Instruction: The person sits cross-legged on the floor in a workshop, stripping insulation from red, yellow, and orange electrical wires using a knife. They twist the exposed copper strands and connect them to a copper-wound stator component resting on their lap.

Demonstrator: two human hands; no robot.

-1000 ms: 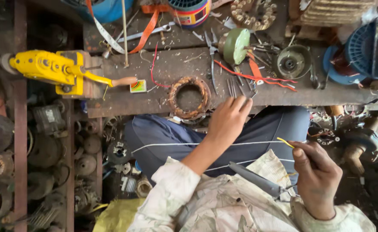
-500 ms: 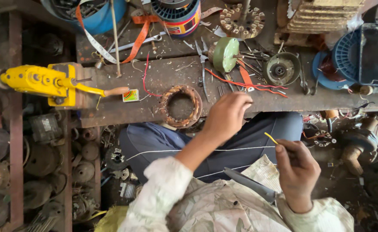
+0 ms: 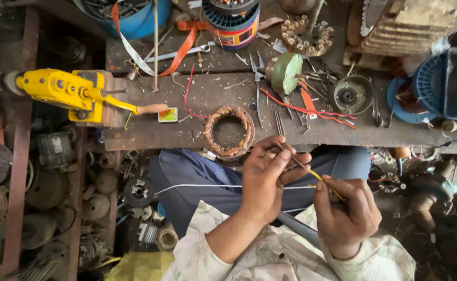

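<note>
Just below the stator ring (image 3: pixel 229 131), a thin rod (image 3: pixel 292 157) is pinched by the left hand (image 3: pixel 268 177) and a yellow sleeve (image 3: pixel 326 184) by the right hand (image 3: pixel 346 213); threading appears underway, for which careful alignment will be needed.

We find bare desk (image 3: pixel 150 136) at centre-left; the stator ring (image 3: pixel 229 130) and scattered tools (image 3: pixel 311 101) crowd centre and right; motor parts (image 3: pixel 57 198) fill lower left.

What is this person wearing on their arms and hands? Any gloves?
No gloves: both hands are bare, the left hand and the right hand alike. No ring or watch shows. The sleeves are pale cream cloth with a faint mottled print, looking worn and creased, and end at the wrists.
</note>
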